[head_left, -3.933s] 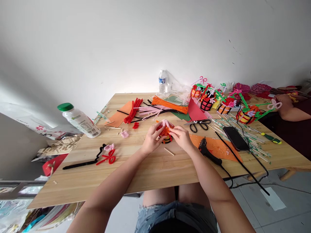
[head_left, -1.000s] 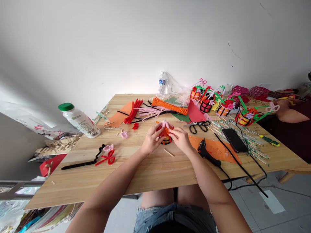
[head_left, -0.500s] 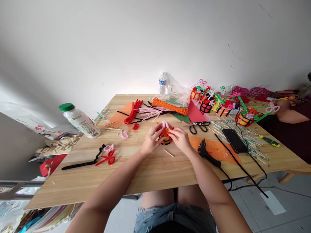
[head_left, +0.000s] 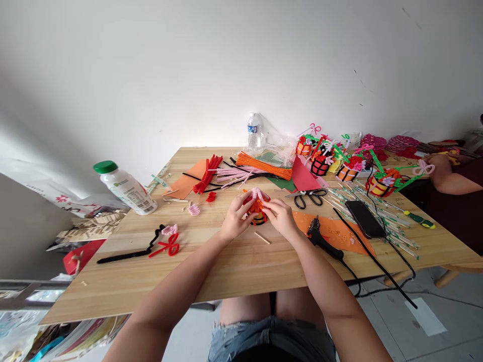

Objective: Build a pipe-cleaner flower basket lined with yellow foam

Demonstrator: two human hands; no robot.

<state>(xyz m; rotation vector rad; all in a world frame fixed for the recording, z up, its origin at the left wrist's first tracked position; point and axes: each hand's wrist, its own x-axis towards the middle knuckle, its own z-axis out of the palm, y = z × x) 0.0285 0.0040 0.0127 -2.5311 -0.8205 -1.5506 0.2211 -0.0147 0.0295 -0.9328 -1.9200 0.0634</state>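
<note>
At the middle of the table, a small pipe-cleaner basket point(head_left: 258, 218) in orange and black stands between my hands, with orange fuzzy pieces and a pink piece point(head_left: 257, 193) at its top. My left hand point(head_left: 238, 215) is closed on its left side, fingers curled at the orange pieces. From the right, my right hand point(head_left: 278, 214) pinches at the same orange top. Fingers partly hide the basket. A short wooden stick point(head_left: 262, 238) lies just in front of it.
Right of my hands are scissors point(head_left: 311, 197), a glue gun point(head_left: 320, 239), a phone point(head_left: 365, 219) and wrapped sticks. Finished baskets point(head_left: 347, 170) stand at the back right, near another person's arm point(head_left: 451, 175). Pipe-cleaner bundles point(head_left: 264, 166) lie behind; a white bottle point(head_left: 126, 188) stands left.
My hands stay at the basket in nearly the same pose. The whole view has shifted very slightly; nothing else has visibly moved.
</note>
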